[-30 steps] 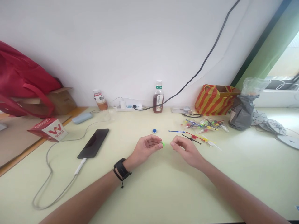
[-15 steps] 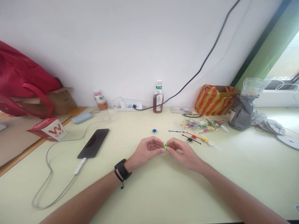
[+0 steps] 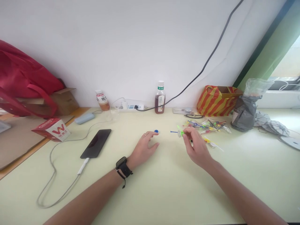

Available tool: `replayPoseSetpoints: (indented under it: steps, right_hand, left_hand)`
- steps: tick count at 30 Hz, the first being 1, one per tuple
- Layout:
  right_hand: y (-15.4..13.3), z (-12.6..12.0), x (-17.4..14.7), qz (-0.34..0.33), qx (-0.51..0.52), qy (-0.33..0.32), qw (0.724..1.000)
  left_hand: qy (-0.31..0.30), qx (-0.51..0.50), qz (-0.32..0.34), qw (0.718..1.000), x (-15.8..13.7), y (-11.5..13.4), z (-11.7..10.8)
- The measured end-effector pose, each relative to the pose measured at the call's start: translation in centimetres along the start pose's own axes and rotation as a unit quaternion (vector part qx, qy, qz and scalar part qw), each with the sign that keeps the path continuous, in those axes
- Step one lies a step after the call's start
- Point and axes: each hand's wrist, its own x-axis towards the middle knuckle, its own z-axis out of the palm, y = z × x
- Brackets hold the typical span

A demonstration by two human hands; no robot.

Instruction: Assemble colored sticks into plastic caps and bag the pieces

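Note:
Between the thumb and fingers of my right hand (image 3: 197, 145) is a small green plastic spinner piece (image 3: 181, 132) with a clear round base and a green pointer. A blue pointer (image 3: 173, 132) lies on the table just left of it. My left hand (image 3: 144, 147) has thumb and forefinger apart and holds nothing; its forefinger reaches to a blue round piece (image 3: 156, 131) and partly covers it. Yellow and white pieces (image 3: 212, 144) lie to the right, partly behind my right hand. The red and black pieces are mostly hidden by that hand.
Bagged colored pointers (image 3: 208, 125) lie behind my right hand. A tea bottle (image 3: 160, 98) stands by the wall beside a power strip (image 3: 131, 107). To the left are a phone (image 3: 96, 143) on its cable and a red-white box (image 3: 52, 130). A striped bag (image 3: 217, 100) stands at right.
My hands have parted. The right one has carried the green spinner piece rightward, over the loose pieces. The left one has let go of it and reached to the blue round piece.

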Motion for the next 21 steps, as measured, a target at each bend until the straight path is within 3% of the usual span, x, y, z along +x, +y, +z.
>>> replayPoseSetpoints:
  steps: [3, 5, 8, 10, 14, 21]
  right_hand:
    - [0.5, 0.2, 0.0, -0.019, -0.034, 0.014, 0.999]
    - [0.8, 0.7, -0.2, -0.032, -0.066, -0.063, 0.995]
    - [1.0, 1.4, -0.3, -0.061, -0.119, -0.221, 0.966]
    - [0.9, 1.5, -0.2, -0.066, -0.146, -0.268, 0.950]
    - [0.6, 1.1, 0.1, -0.049, -0.156, -0.299, 0.940]
    - [1.6, -0.4, 0.2, 0.044, -0.165, -0.314, 0.934]
  left_hand:
    - [-0.027, 0.045, 0.004, 0.999, -0.3, -0.4, 0.2]
    - [-0.036, 0.070, 0.010, 0.997, -0.5, -0.4, 0.4]
    - [-0.043, 0.098, 0.007, 0.994, -0.6, -0.6, 0.6]
    - [-0.049, 0.109, 0.006, 0.993, -0.6, -0.8, 0.7]
    - [-0.074, 0.129, 0.022, 0.989, -0.6, -1.0, 0.6]
    - [-0.084, 0.137, 0.031, 0.987, -0.7, -1.1, 0.5]
